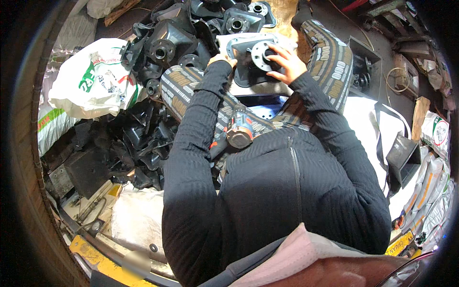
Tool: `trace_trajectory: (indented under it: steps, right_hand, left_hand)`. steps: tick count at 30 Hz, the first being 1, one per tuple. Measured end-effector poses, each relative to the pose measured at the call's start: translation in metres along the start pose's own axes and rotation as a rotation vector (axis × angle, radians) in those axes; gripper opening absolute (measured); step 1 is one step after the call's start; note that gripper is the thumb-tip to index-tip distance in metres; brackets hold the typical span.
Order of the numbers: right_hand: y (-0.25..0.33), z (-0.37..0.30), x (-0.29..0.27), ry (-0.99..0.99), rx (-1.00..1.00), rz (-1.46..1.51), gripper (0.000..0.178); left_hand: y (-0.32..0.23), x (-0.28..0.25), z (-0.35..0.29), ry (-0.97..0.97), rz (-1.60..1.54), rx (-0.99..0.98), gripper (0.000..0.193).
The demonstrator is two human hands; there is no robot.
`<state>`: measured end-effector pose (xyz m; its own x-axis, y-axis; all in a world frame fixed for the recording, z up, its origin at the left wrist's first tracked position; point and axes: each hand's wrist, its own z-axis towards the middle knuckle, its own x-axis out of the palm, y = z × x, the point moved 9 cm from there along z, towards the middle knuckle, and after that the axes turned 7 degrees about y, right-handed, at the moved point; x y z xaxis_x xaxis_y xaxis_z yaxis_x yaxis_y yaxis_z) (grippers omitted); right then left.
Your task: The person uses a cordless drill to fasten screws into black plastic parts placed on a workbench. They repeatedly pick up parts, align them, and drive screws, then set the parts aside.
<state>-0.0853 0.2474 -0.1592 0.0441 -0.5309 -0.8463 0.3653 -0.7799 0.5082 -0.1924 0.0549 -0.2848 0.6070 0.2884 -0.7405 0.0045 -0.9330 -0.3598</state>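
In front of me a black moulded housing (pixel 242 71) with a broad square rim sits on a white pad (pixel 258 89) between my knees. A round silver flange (pixel 258 56) with a central hole and small holes around it stands on the housing. My right hand (pixel 290 64) grips the flange's right side, thumb and fingers curled at its rim. At the housing's left edge, my left hand (pixel 222 59) is closed, its fingertips against the rim; part of its grip is hidden. A cordless power drill (pixel 239 131) lies by my lap, below the pad.
Several similar flanged black housings (pixel 167 40) are heaped at the far left. More black parts (pixel 138 143) lie below them. A white woven sack (pixel 93 79) stands at left. On the right are a white bag (pixel 363 129) and an open dark metal box (pixel 404 158).
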Motion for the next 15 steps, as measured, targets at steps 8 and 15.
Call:
trace_trajectory:
  steps: [8, 15]
  right_hand:
    - [0.001, 0.049, 0.046, 0.175, -0.04, -0.175, 0.049]
    - [0.057, 0.019, -0.082, -0.196, -0.015, -0.233, 0.063]
  left_hand:
    - [0.0, -0.021, 0.011, -0.107, -0.197, 0.097, 0.037]
    - [0.069, -0.002, 0.104, -0.005, -0.585, 0.329, 0.05]
